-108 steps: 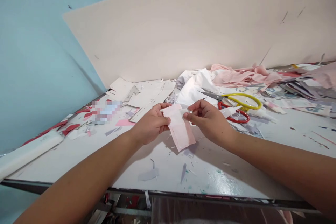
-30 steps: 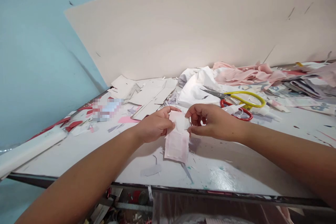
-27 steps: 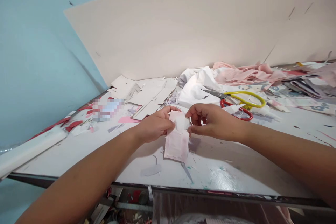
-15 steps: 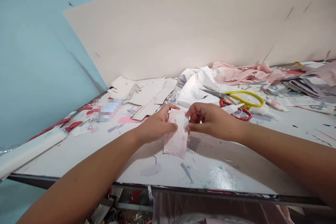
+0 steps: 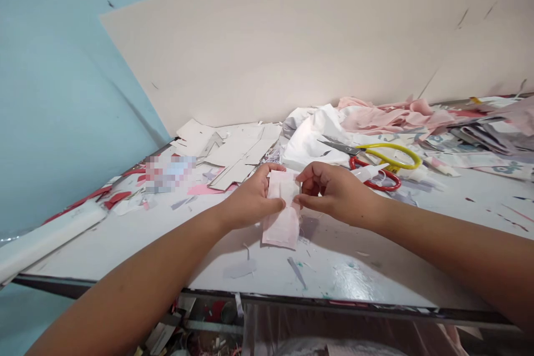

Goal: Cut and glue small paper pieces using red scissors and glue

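A pale pink strip of folded fabric (image 5: 282,229) is held upright-tilted between my two hands, just above the white table (image 5: 167,242). My left hand (image 5: 254,194) grips its left side, the thumb flat across the front and the fingers behind. At the strip's upper right edge, my right hand (image 5: 329,189) pinches with thumb and curled fingers. A whitish layer lies over the strip's upper part; whether it is separate I cannot tell. Beyond my right hand rest scissors (image 5: 390,156) with one yellow and one red handle, beside a white-nozzled bottle (image 5: 369,172).
White card pieces (image 5: 237,147) lie at the back left, and crumpled white cloth (image 5: 311,136) at the back middle. Pink fabric (image 5: 396,117) and patterned strips (image 5: 496,164) cover the back right. A white roll (image 5: 52,242) lies along the left edge. A pale board (image 5: 317,33) stands behind.
My right thumb has moved slightly up and left, onto the strip's front near my left thumb. The strip's lower end has shifted slightly right. Little else differs.
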A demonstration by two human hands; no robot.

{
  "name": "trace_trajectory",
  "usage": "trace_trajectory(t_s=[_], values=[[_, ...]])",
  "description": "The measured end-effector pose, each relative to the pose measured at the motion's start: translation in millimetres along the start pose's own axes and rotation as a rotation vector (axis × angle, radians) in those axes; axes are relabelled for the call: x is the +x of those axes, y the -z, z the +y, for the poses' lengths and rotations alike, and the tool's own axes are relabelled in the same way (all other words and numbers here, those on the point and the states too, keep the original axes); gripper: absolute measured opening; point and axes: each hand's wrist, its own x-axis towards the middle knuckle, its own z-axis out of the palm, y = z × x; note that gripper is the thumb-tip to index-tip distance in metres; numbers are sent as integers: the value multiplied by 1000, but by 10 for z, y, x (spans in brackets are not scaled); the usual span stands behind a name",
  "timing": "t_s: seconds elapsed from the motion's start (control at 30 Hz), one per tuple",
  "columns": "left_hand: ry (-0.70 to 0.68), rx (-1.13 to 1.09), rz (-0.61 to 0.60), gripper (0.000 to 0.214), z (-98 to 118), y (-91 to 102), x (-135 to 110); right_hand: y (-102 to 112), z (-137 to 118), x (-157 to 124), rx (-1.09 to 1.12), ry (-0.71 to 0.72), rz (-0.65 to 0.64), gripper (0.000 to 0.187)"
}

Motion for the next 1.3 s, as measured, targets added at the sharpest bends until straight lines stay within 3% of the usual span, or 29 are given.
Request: trace_trajectory(t_s=[0.67,0.93,1.3], values=[[-33,2,31,56,29,-21,-16,0,-32,-13,-85,37,58,22],[8,29,-13,57,27,-9,-23,-5,-2,-5,-61,115,-24,11],[47,-47,-28,60,21,11,3,-10,-10,2,-2,106,-82,10]])
